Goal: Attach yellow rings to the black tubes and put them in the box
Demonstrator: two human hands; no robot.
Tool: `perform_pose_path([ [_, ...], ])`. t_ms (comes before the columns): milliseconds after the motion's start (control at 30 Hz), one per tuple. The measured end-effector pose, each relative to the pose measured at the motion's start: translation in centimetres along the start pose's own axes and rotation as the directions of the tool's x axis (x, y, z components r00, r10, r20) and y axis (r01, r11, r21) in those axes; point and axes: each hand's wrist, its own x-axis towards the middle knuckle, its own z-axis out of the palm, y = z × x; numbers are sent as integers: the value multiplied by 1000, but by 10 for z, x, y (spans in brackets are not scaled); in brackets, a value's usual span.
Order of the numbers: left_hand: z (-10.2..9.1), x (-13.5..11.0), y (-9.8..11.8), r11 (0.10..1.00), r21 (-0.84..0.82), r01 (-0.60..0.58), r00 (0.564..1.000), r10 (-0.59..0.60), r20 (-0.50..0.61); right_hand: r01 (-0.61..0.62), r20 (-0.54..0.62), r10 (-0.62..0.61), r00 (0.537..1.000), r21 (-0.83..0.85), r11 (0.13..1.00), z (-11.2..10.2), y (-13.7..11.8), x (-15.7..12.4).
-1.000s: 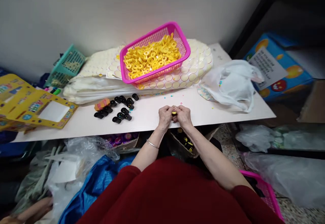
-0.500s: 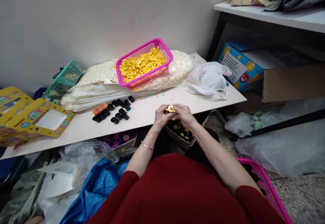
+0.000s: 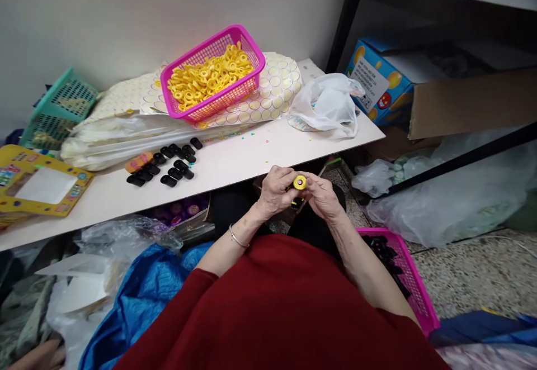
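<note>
Both my hands meet just off the front edge of the white table (image 3: 235, 163). My left hand (image 3: 276, 191) and my right hand (image 3: 321, 197) are closed together on a small yellow ring (image 3: 299, 182) with a pink centre, seated on a dark piece that my fingers mostly hide. A pink basket (image 3: 210, 76) full of yellow rings (image 3: 207, 75) sits on sticker sheets at the back of the table. Several small black pieces (image 3: 168, 163) lie in a cluster on the table to the left of my hands.
A second pink basket (image 3: 413, 289) with black pieces stands on the floor at my right. A white plastic bag (image 3: 327, 104) lies at the table's right end. A teal basket (image 3: 59, 107) and yellow cardboard packaging (image 3: 42, 185) are at the left. Plastic bags cover the floor.
My hands have drawn back from over the table edge toward my lap, still together on the yellow ring. My head has turned right, bringing the floor basket into view.
</note>
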Motion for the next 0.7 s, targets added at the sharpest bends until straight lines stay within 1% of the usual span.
perform_pose_path([
  [100, 4, -2, 8, 990, 109, -94, 995, 89, 53, 12, -6, -12, 1000, -27, 1000, -8, -3, -5],
  [233, 11, -6, 21, 961, 183, -207, 977, 195, 82, 44, 11, -43, 999, -75, 996, -26, -6, -15],
  [367, 19, -6, 34, 933, 235, -272, 959, 243, 145, 34, 14, -33, 999, -89, 995, -38, -17, -27],
  [467, 22, -2, 41, 918, 223, -329, 942, 300, 152, 4, 27, -3, 1000, -62, 998, -40, -24, -34],
  [567, 24, -1, 42, 908, 183, -378, 924, 358, 134, -19, 28, 19, 999, -22, 1000, -38, -21, -37],
  [633, 24, -3, 39, 914, 162, -373, 924, 349, 157, -17, 4, 17, 1000, 9, 1000, -34, -15, -36],
  [700, 22, -7, 33, 932, 148, -331, 934, 302, 189, -15, -35, 17, 999, 50, 999, -29, -6, -32],
])
